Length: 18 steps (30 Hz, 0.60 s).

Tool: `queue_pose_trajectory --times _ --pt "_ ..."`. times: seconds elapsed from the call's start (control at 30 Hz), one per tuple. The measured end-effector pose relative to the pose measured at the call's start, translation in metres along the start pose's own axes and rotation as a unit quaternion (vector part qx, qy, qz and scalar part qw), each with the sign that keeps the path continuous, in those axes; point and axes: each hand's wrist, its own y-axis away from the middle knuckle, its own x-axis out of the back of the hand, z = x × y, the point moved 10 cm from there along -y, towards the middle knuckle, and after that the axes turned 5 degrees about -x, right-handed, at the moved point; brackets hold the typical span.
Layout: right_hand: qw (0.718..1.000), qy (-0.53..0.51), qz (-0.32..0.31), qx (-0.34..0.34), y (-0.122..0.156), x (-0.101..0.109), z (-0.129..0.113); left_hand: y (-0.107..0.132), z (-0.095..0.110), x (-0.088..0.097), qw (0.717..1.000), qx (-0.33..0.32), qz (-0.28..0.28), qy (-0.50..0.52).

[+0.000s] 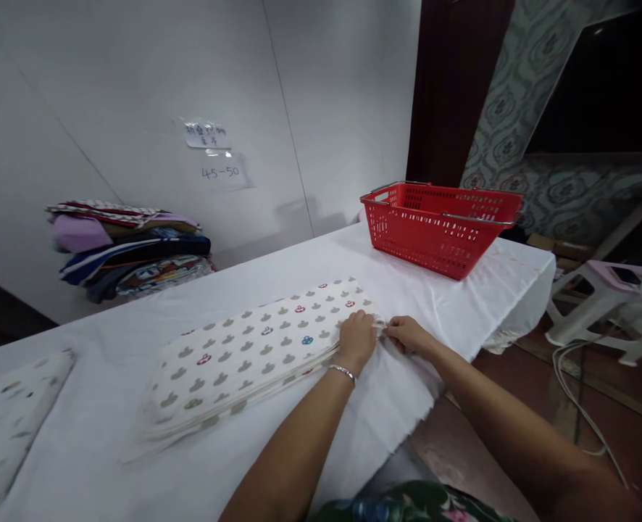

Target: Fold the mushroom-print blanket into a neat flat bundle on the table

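Observation:
A folded cream cloth printed with small grey, red and blue shapes lies flat on the white-covered table. My left hand, a thin bracelet on its wrist, rests with curled fingers on the cloth's right corner. My right hand pinches that same corner edge right beside it. Both hands meet at the corner.
A red plastic basket with metal handles stands at the table's far right. A pile of folded clothes sits at the back left by the wall. Another patterned folded cloth lies at the left edge. White stools and cables stand on the floor to the right.

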Motion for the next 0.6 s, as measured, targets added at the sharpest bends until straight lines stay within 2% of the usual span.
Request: queue_pose_trajectory --times 0.1,0.17,0.23,0.33,0.4,0.5,0.6 --pt "0.999 -0.038 -0.018 -0.003 0.005 -0.002 0.0 -0.012 -0.012 0.041 0.996 0.017 0.09 -0.002" --pt "0.998 -0.062 -0.031 -0.003 0.008 -0.003 0.0 -0.019 -0.014 0.059 0.992 0.013 0.126 -0.013" --pt "0.995 -0.093 -0.038 0.0 0.011 -0.005 -0.001 -0.021 -0.007 0.05 0.995 -0.016 0.093 -0.024" --pt "0.987 -0.158 -0.034 0.005 0.014 -0.004 0.0 -0.011 0.008 0.007 0.998 -0.051 -0.001 -0.022" --pt "0.982 -0.187 -0.03 0.004 0.015 -0.004 0.001 -0.001 0.01 -0.012 0.999 -0.039 -0.018 -0.009" --pt "0.979 -0.2 -0.035 -0.007 0.016 -0.006 0.003 0.006 0.01 -0.021 0.999 -0.027 -0.02 0.007" --pt "0.976 -0.213 -0.036 -0.013 0.016 -0.006 0.003 0.008 0.01 -0.015 0.999 -0.036 -0.02 0.021"
